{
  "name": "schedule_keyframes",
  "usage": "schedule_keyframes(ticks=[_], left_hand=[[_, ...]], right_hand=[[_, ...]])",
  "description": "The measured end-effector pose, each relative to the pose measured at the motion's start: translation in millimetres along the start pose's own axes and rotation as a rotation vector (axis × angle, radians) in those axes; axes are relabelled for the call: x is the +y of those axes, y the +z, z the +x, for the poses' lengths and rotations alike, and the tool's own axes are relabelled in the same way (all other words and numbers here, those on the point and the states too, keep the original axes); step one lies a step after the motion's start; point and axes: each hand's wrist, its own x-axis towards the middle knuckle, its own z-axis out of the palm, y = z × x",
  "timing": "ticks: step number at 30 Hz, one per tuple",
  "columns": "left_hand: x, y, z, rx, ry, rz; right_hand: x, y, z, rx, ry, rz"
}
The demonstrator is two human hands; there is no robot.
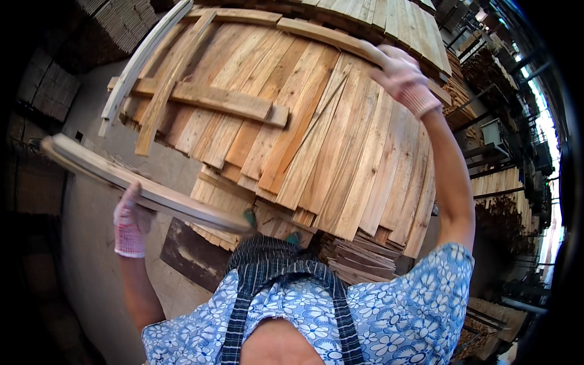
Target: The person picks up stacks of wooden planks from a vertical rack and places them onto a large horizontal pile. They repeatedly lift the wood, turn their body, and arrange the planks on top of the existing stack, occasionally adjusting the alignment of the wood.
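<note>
My left hand [131, 222], in a pinkish-white knit glove, grips a long wooden board [152, 193]. The board is held above the floor, left of a broad stack of planks [286, 109], and is blurred by motion. A second layer seems to lie along its edge. My right hand [398, 76], gloved too, reaches to the stack's far right and closes over a wooden batten [322, 35] lying across the plank ends; some of its fingers are hidden. On the stack's left side, loose battens [213, 100] lie crosswise over one another.
A long pale strip [143, 61] overhangs the stack's left edge. Another plank pile [407, 27] stands behind. Beside my feet are a dark board [191, 252] on the floor and a lower pile of thin planks [359, 258]. Racks of timber [499, 188] line the right side.
</note>
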Motion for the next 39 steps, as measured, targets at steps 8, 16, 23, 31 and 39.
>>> schedule_keyframes(ticks=[8,16,23,31,39], left_hand=[[-118.0,75.8,-72.1,-0.229,-0.511,-0.266],[-147.8,182.8,-56.5,-0.511,-0.7,-0.37],[-153.7,187.7,-69.3,-0.5,-0.579,-0.34],[-172.8,191.0,-103.5,-0.484,-0.799,-0.318],[-195.5,226.5,-82.0,-0.545,-0.861,-0.462]], right_hand=[[88.6,77.6,-232.2,0.029,0.858,0.506],[85.9,91.8,-207.5,-0.062,0.807,0.218],[68.8,101.8,-191.2,0.057,0.969,0.197],[50.2,82.9,-181.8,-0.001,1.055,0.135],[134.7,144.4,-223.2,0.071,0.464,-0.44]])
